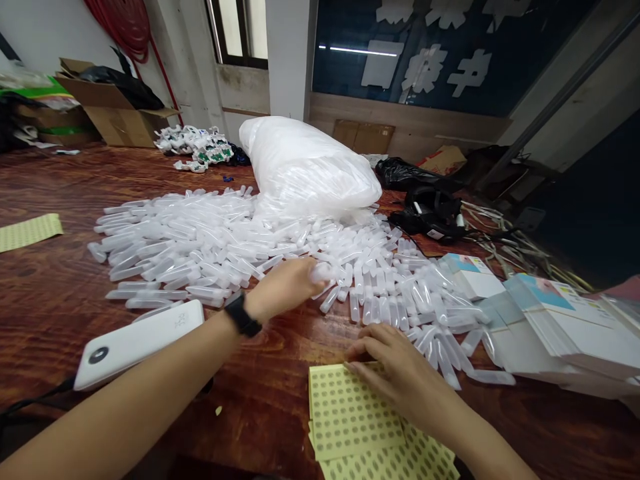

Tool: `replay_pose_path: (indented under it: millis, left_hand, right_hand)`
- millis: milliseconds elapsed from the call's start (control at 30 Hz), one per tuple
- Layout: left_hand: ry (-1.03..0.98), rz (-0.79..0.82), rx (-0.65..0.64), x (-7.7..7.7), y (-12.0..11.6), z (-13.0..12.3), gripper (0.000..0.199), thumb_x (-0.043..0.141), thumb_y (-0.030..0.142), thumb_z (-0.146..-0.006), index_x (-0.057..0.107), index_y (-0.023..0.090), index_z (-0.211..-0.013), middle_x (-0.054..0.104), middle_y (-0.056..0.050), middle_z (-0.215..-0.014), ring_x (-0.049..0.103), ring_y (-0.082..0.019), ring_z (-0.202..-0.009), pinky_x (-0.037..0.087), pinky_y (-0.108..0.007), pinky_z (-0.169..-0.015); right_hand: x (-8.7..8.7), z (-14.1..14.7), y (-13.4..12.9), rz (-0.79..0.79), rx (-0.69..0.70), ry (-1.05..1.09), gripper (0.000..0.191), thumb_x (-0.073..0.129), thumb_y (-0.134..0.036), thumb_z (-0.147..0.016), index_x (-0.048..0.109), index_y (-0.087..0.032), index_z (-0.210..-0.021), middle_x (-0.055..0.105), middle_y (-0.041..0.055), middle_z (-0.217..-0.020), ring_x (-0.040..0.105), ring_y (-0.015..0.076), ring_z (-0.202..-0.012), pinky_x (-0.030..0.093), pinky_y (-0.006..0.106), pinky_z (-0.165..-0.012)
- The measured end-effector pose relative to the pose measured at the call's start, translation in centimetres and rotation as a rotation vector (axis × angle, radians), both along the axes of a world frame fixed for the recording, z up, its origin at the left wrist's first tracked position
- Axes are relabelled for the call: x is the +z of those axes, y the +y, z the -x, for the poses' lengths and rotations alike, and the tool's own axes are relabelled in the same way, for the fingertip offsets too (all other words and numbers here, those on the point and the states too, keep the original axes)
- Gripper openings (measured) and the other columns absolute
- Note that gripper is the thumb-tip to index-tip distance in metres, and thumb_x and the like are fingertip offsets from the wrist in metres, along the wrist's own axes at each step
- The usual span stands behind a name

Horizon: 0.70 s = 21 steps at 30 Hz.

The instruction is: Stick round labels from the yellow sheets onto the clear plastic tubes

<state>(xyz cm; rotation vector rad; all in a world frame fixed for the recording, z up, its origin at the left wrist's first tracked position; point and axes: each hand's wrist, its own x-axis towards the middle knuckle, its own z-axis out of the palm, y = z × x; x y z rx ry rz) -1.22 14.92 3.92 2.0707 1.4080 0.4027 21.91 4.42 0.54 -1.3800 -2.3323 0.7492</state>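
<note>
My left hand, with a black band on its wrist, reaches into a wide heap of translucent plastic tubes. Its fingers are closed around a tube, slightly blurred. My right hand lies over the top edge of yellow sticker sheets printed with rows of small dark ovals. The fingers of this hand are bent and a little apart, touching the top sheet beside the near edge of the heap. A big white plastic bag stands behind the tubes.
A white power bank with a cable lies left. Another yellow sheet is at the far left. Stacked printed cards sit right, with a black strapped item behind. An open cardboard box stands back left.
</note>
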Motion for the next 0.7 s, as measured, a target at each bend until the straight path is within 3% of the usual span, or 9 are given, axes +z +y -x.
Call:
replay_pose_path:
  millis: [100,200,267,433,567,700]
  left_hand:
    - [-0.228,0.147,-0.096,0.2,-5.4,0.0,0.021,0.059,0.036,-0.098,0.064,0.019,-0.086,0.067,0.002,-0.079,0.06,-0.015,-0.069,0.046,-0.023,-0.061]
    - [-0.377,0.298,-0.145,-1.2,-10.3,-0.7,0.016,0.061,0.026,-0.093,0.057,0.02,-0.079,0.058,0.007,-0.072,0.052,-0.011,-0.063,0.041,-0.019,-0.056]
    - [-0.449,0.359,-0.112,-2.4,-12.2,-1.2,0.018,0.059,0.02,-0.091,0.05,0.021,-0.076,0.051,0.007,-0.071,0.046,-0.01,-0.063,0.037,-0.019,-0.056]
    - [-0.489,0.389,-0.086,-4.5,-12.9,-1.3,0.018,0.058,0.021,-0.093,0.049,0.021,-0.077,0.052,0.006,-0.073,0.046,-0.012,-0.065,0.034,-0.023,-0.06]
    - [-0.474,0.397,-0.083,-4.9,-12.5,-1.1,0.008,0.058,0.018,-0.09,0.056,0.02,-0.083,0.064,0.002,-0.083,0.055,-0.016,-0.075,0.039,-0.025,-0.069]
    - [-0.464,0.414,-0.056,-5.2,-12.4,-1.1,0.01,0.057,0.015,-0.088,0.055,0.021,-0.08,0.064,0.002,-0.082,0.055,-0.017,-0.075,0.038,-0.026,-0.069]
  right_hand:
    - [-0.4,0.3,0.6,0.001,0.037,-0.028,0.002,0.069,-0.02,-0.097,0.07,-0.021,-0.098,0.066,0.0079,-0.109,0.06,0.0277,-0.107,0.047,0.044,-0.091]
    - [-0.7,0.4,0.8,0.011,0.049,-0.051,0.002,0.072,-0.018,-0.095,0.071,-0.019,-0.094,0.065,0.0072,-0.104,0.06,0.0257,-0.101,0.047,0.04,-0.085]
    - [-0.7,0.5,0.9,0.017,0.055,-0.06,0.004,0.071,-0.016,-0.094,0.07,-0.019,-0.093,0.064,0.0062,-0.101,0.059,0.0243,-0.099,0.047,0.038,-0.083]
    - [-0.2,0.8,1.1,0.005,0.085,-0.063,0.009,0.066,-0.016,-0.098,0.067,-0.019,-0.09,0.063,0.0059,-0.1,0.059,0.0227,-0.097,0.047,0.036,-0.083]
    - [0.0,0.9,0.9,0.009,0.11,-0.044,0.014,0.059,-0.016,-0.102,0.064,-0.02,-0.089,0.062,0.0053,-0.099,0.057,0.0226,-0.096,0.045,0.038,-0.086]
    - [0.0,0.7,0.8,0.058,0.063,0.034,0.015,0.052,-0.02,-0.106,0.059,-0.021,-0.093,0.06,0.0057,-0.104,0.055,0.0229,-0.102,0.043,0.039,-0.093]
